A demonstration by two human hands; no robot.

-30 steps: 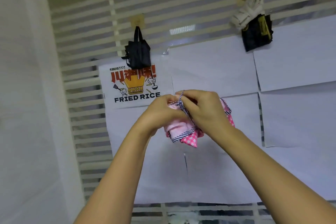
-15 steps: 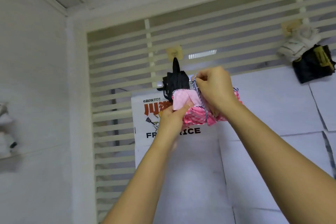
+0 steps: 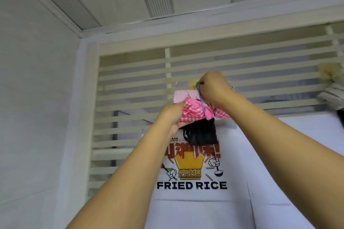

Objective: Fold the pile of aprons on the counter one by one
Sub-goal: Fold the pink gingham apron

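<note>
While left hand [image 3: 172, 117] grips pink apron bundle [image 3: 195, 110], right hand [image 3: 212, 87] pinches striped cord [image 3: 201, 101]; black bag [image 3: 202, 132] behind.

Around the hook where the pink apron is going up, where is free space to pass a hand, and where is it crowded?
Free: the slats left of the pink apron bundle, and between the right hand and the far-right bundle. Crowded: below, the black bag and the left hand.
</note>
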